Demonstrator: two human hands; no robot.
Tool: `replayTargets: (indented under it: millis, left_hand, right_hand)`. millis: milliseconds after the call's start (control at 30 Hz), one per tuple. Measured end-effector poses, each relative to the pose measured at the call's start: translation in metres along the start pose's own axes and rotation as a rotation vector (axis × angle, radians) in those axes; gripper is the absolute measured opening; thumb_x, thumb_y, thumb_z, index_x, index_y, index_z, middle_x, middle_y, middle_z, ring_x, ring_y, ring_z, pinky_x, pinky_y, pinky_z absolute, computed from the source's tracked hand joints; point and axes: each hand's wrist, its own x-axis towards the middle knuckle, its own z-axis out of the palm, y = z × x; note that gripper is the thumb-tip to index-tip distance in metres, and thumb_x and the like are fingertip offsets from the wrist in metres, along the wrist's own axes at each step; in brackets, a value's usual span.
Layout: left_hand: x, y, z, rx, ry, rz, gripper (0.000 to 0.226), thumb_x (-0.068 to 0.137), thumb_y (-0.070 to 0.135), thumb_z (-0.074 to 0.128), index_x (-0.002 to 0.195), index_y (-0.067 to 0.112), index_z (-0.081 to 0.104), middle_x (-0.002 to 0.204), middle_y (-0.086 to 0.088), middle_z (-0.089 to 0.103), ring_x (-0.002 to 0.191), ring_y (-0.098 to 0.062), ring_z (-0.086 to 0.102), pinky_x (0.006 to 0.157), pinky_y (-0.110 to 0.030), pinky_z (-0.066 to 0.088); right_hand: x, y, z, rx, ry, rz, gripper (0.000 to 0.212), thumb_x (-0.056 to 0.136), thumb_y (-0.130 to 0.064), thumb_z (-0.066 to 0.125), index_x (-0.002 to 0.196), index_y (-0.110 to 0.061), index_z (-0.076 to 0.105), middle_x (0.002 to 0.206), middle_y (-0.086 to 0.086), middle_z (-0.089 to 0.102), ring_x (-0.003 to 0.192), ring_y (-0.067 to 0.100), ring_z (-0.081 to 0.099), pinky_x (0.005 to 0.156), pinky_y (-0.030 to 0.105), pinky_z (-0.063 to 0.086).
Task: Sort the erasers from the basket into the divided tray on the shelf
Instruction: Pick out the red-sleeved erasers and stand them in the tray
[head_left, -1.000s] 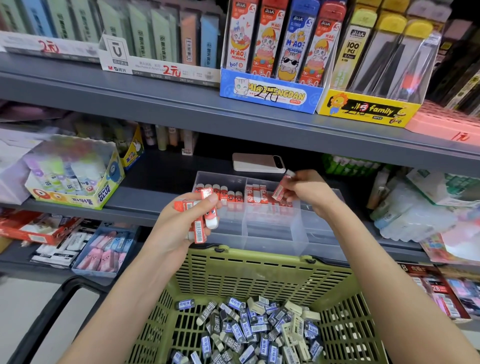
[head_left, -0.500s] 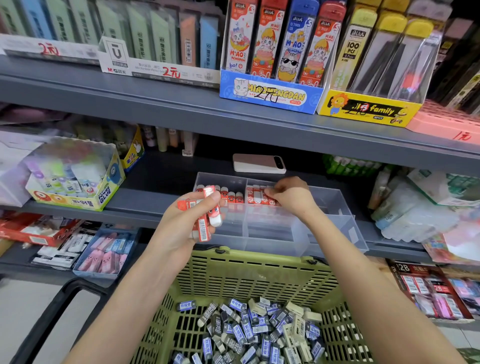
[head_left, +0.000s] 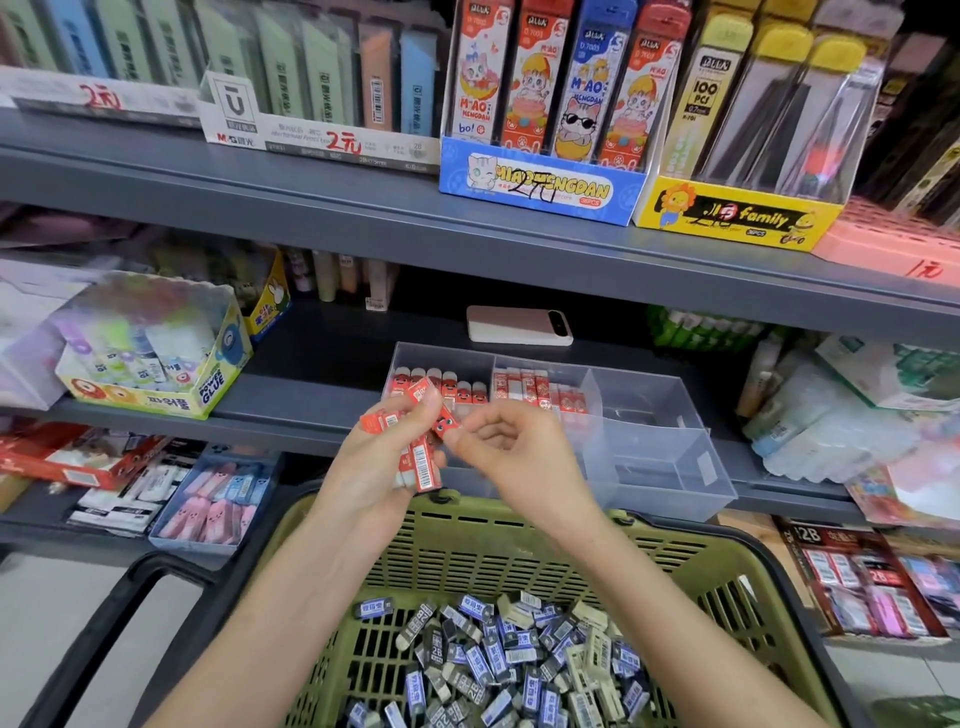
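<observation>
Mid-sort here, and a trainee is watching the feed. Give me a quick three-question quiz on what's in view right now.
1. True or false: the left grip holds just one of the red erasers.
2. Multiple choice: the tray has erasers in A) its rear left and rear middle compartments, B) its far right compartments, C) no compartment.
3. Fill in: the right grip pinches one eraser from the left grip's bundle, above the ___ basket.
Key: 1 false, it holds several; 2 A; 3 green.
</observation>
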Motion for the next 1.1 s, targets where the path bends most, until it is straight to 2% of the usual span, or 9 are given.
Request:
replayTargets:
  millis: [100,233,333,500,600,733,800,900,1100]
  left_hand:
    - [-0.002,0.002,-0.003,-0.021,-0.004,0.008,0.032,0.065,0.031,0.075,0.092,0.013,0.073,0.095,-0.008,0.074,0.079,-0.014,0.071,0.052,-0.022,0.052]
    - [0.0,0.011,-0.019,-0.118,0.031,-0.003,0.037,0.066,0.015,0.069,0.101,0.006,0.062,0.095,-0.013,0.074,0.09,-0.023,0.072,0.06,-0.024,0.057]
    - [0.003,0.016,-0.03,-0.263,0.032,-0.024,0.037,0.069,0.003,0.062,0.105,0.001,0.056,0.101,-0.022,0.071,0.097,-0.031,0.069,0.071,-0.032,0.06]
    - [0.008,0.019,-0.038,-0.279,0.045,-0.035,0.026,0.087,0.001,0.053,0.113,-0.003,0.051,0.104,-0.021,0.07,0.096,-0.032,0.07,0.07,-0.038,0.06]
    - [0.009,0.021,-0.041,-0.312,0.025,-0.063,0.029,0.089,0.002,0.052,0.118,0.0,0.049,0.106,-0.02,0.07,0.094,-0.031,0.07,0.064,-0.043,0.059]
    - [0.007,0.021,-0.043,-0.333,-0.028,-0.084,0.038,0.076,0.009,0.061,0.112,0.007,0.049,0.106,-0.019,0.071,0.094,-0.034,0.07,0.061,-0.042,0.058]
    - [0.007,0.02,-0.043,-0.351,-0.041,-0.062,0.038,0.075,0.011,0.062,0.111,0.007,0.05,0.106,-0.021,0.07,0.095,-0.034,0.069,0.062,-0.039,0.058]
    - [0.008,0.017,-0.046,-0.326,-0.023,0.004,0.036,0.076,0.015,0.063,0.11,0.009,0.056,0.101,-0.019,0.072,0.096,-0.03,0.07,0.063,-0.035,0.058]
    - [0.01,0.012,-0.049,-0.084,0.007,0.114,0.032,0.071,0.03,0.069,0.103,0.025,0.072,0.082,0.004,0.072,0.077,-0.01,0.069,0.065,-0.026,0.055]
  right_hand:
    - [0.003,0.002,-0.007,0.196,0.001,0.048,0.004,0.087,-0.007,0.062,0.085,-0.01,0.064,0.076,0.0,0.064,0.066,0.007,0.059,0.064,0.018,0.049]
    - [0.032,0.001,-0.03,0.252,0.197,-0.003,0.011,0.088,-0.003,0.06,0.093,-0.012,0.065,0.08,0.001,0.065,0.064,0.002,0.059,0.062,0.013,0.046]
    - [0.062,0.004,-0.037,-0.004,0.231,-0.037,0.015,0.089,-0.007,0.06,0.101,-0.01,0.068,0.082,-0.002,0.066,0.064,0.001,0.058,0.059,0.009,0.043]
    - [0.103,0.013,-0.026,-0.417,0.1,0.072,0.022,0.085,-0.02,0.066,0.107,-0.015,0.063,0.087,0.002,0.065,0.078,0.017,0.061,0.071,0.028,0.05]
    - [0.114,0.018,-0.021,-0.418,0.03,0.158,0.013,0.081,-0.022,0.071,0.092,-0.017,0.067,0.095,0.002,0.071,0.086,0.017,0.062,0.079,0.029,0.05]
    - [0.118,0.024,-0.018,-0.371,0.033,0.159,0.005,0.078,-0.022,0.073,0.078,-0.023,0.068,0.089,0.001,0.07,0.066,0.011,0.054,0.062,0.023,0.043]
    - [0.119,0.028,-0.017,-0.501,0.043,0.13,0.003,0.08,-0.028,0.07,0.082,-0.026,0.072,0.094,-0.002,0.072,0.077,0.015,0.059,0.072,0.025,0.047]
    - [0.119,0.036,-0.012,-0.991,0.023,-0.077,0.019,0.088,-0.037,0.058,0.094,-0.03,0.074,0.106,-0.008,0.069,0.105,0.022,0.052,0.088,0.029,0.041]
    - [0.121,0.037,-0.01,-1.177,-0.051,-0.099,0.028,0.093,-0.044,0.047,0.111,-0.036,0.067,0.12,-0.008,0.063,0.113,0.023,0.043,0.09,0.032,0.03]
